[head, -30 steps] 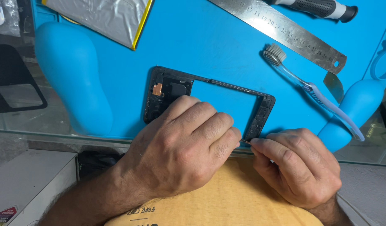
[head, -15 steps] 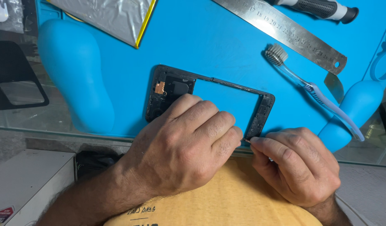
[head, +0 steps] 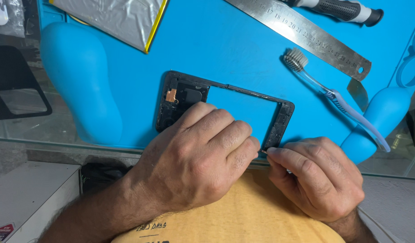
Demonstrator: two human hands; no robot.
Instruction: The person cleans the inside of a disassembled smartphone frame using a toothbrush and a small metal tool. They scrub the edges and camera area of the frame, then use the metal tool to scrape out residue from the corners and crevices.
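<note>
A black phone frame [head: 185,92] with an open rectangular middle lies on a blue work mat [head: 225,49]. A small copper patch shows at its left end. My left hand [head: 194,155] rests on the frame's near edge with curled fingers, pressing it down and covering that side. My right hand [head: 317,175] is at the frame's near right corner, thumb and forefinger pinched together on something tiny at the frame's edge; what they pinch is too small to make out.
A clear toothbrush [head: 333,96] lies to the right of the frame. A steel ruler [head: 302,33] and a black-handled tool [head: 342,9] lie at the top. A silver sheet with a yellow edge [head: 117,20] is at top left. A dark phone cover [head: 16,85] sits on the glass at left.
</note>
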